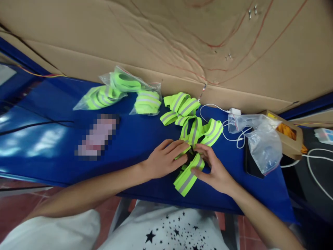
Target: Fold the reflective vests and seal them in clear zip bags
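Note:
A tangle of neon yellow-green reflective straps point(191, 128) with grey stripes lies on the blue table point(52, 132). My left hand point(165, 158) rests on the near part of the strap, fingers pressed together over a black buckle area. My right hand point(214, 170) pinches the same strap from the right, thumb under a folded end point(186, 180) that points toward me. Both hands meet at the strap's middle.
Clear bags of folded reflective straps point(121, 90) lie at the back left. An empty crumpled clear bag point(260, 142), a white cable and charger point(234, 113) and a brown carton point(288, 133) sit at the right. Cardboard sheets point(182, 41) stand behind the table.

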Tool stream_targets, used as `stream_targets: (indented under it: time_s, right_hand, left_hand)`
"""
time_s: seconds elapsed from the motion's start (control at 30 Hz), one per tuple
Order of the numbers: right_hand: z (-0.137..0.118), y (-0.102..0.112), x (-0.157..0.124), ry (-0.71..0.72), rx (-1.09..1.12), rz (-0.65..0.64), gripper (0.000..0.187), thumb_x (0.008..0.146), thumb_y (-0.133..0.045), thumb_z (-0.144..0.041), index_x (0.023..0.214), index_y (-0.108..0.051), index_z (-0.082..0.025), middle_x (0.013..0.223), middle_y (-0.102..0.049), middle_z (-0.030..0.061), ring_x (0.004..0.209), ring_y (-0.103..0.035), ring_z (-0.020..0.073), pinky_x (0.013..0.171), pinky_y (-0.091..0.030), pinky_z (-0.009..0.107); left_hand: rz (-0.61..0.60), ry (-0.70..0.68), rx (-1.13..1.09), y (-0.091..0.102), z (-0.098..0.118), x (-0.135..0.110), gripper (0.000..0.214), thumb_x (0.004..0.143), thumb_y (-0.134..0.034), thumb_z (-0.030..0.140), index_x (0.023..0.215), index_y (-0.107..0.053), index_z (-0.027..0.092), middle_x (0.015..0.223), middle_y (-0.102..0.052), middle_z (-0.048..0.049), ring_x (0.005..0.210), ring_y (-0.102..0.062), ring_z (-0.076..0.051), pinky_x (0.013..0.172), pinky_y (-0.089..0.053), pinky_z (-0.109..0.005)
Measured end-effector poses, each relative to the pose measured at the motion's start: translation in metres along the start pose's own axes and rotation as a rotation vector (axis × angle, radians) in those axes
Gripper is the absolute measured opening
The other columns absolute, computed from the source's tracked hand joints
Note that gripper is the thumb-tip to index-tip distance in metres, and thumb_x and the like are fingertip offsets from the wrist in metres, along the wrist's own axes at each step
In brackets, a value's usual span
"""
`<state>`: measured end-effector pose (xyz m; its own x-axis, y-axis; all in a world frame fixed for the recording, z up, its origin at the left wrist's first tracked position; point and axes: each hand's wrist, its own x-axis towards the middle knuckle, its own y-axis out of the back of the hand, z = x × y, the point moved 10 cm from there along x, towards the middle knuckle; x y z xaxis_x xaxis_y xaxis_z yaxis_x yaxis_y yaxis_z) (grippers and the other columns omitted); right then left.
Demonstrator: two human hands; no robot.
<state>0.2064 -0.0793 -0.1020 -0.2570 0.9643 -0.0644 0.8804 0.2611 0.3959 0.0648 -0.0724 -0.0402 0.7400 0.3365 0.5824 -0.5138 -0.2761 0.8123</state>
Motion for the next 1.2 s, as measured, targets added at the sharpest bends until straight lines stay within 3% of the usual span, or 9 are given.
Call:
stream_targets:
  time_s: [0.23,0.37,0.47,0.53,0.63,0.83,0.97,1.07,1.2]
  right_hand:
    - [0.003,0.007,-0.001,-0.014,0.158,0.060,0.056,0.093,-0.074,-0.034,0.138,-0.041,-0.032,0.137,-0.060,0.0091,0.137,-0.058,0.0243,0.115,-0.054,0.045]
    - [-0.005,0.007,-0.001,0.014,0.102,0.004,0.050,0.100,-0.064,-0.032,0.142,-0.037,-0.034,0.146,-0.056,0.0096,0.144,-0.054,0.0251,0.116,-0.054,0.047]
    - [-0.027,0.009,-0.004,0.160,-0.235,0.104,0.042,0.102,-0.059,-0.029,0.141,-0.045,-0.033,0.160,-0.046,0.0107,0.150,-0.047,0.0304,0.122,-0.045,0.055]
    - [-0.041,0.001,-0.007,0.255,-0.527,0.152,0.050,0.100,-0.064,-0.036,0.147,-0.046,-0.032,0.163,-0.044,0.0129,0.151,-0.045,0.0369,0.122,-0.040,0.062]
    - [-0.043,-0.017,-0.007,0.292,-0.758,0.124,0.074,0.099,-0.067,-0.043,0.162,-0.031,-0.029,0.156,-0.053,0.0171,0.147,-0.048,0.0411,0.119,-0.039,0.066]
    - [-0.021,-0.006,0.002,0.197,-0.653,0.150,0.064,0.099,-0.058,-0.025,0.158,-0.035,-0.024,0.147,-0.058,0.0181,0.141,-0.055,0.0357,0.115,-0.049,0.059]
    - [-0.005,0.020,0.006,0.103,-0.492,0.143,0.061,0.092,-0.064,-0.025,0.151,-0.045,-0.021,0.147,-0.059,0.0174,0.139,-0.057,0.0344,0.116,-0.049,0.057]
    - [-0.003,0.058,0.003,0.012,-0.288,0.192,0.043,0.088,-0.075,-0.036,0.127,-0.062,-0.024,0.125,-0.071,0.0090,0.116,-0.069,0.0287,0.104,-0.056,0.049]
    - [-0.032,0.128,-0.022,0.028,-0.129,0.413,0.030,0.082,-0.085,-0.042,0.100,-0.068,-0.025,0.096,-0.073,0.0018,0.089,-0.072,0.0203,0.082,-0.058,0.036]
  left_hand:
    - [-0.233,0.076,-0.154,-0.015,-0.007,0.004,0.042,0.101,-0.055,0.033,0.141,-0.060,0.020,0.155,-0.056,-0.0142,0.139,-0.056,-0.032,0.106,-0.051,-0.049]
    - [-0.252,0.055,-0.146,-0.013,-0.009,0.004,0.035,0.103,-0.054,0.028,0.135,-0.065,0.019,0.156,-0.056,-0.0123,0.137,-0.056,-0.031,0.108,-0.049,-0.049]
    - [-0.248,0.071,-0.183,-0.018,-0.012,0.002,0.032,0.102,-0.057,0.029,0.129,-0.068,0.015,0.150,-0.061,-0.0139,0.137,-0.056,-0.032,0.112,-0.047,-0.049]
    - [-0.264,0.084,-0.204,-0.025,-0.013,0.000,0.035,0.101,-0.060,0.028,0.132,-0.067,0.014,0.147,-0.063,-0.0147,0.139,-0.055,-0.034,0.114,-0.045,-0.050]
    - [-0.293,0.103,-0.195,-0.034,-0.012,-0.002,0.037,0.101,-0.061,0.027,0.135,-0.066,0.013,0.143,-0.065,-0.0154,0.141,-0.054,-0.033,0.115,-0.044,-0.049]
    - [-0.315,0.108,-0.190,-0.038,-0.017,0.001,0.028,0.102,-0.060,0.028,0.126,-0.068,0.017,0.142,-0.066,-0.0122,0.140,-0.055,-0.031,0.120,-0.038,-0.052]
    - [-0.174,0.227,-0.227,-0.010,-0.045,0.007,0.017,0.100,-0.060,0.032,0.114,-0.066,0.023,0.137,-0.069,-0.0081,0.135,-0.061,-0.028,0.127,-0.027,-0.059]
    - [0.025,0.400,-0.326,0.030,-0.082,0.007,0.017,0.100,-0.064,0.036,0.112,-0.061,0.024,0.134,-0.070,-0.0075,0.134,-0.061,-0.027,0.122,-0.036,-0.058]
    - [0.385,0.489,-0.562,0.085,-0.131,-0.003,0.029,0.103,-0.064,0.042,0.123,-0.054,0.023,0.141,-0.067,-0.0079,0.134,-0.063,-0.023,0.116,-0.051,-0.047]
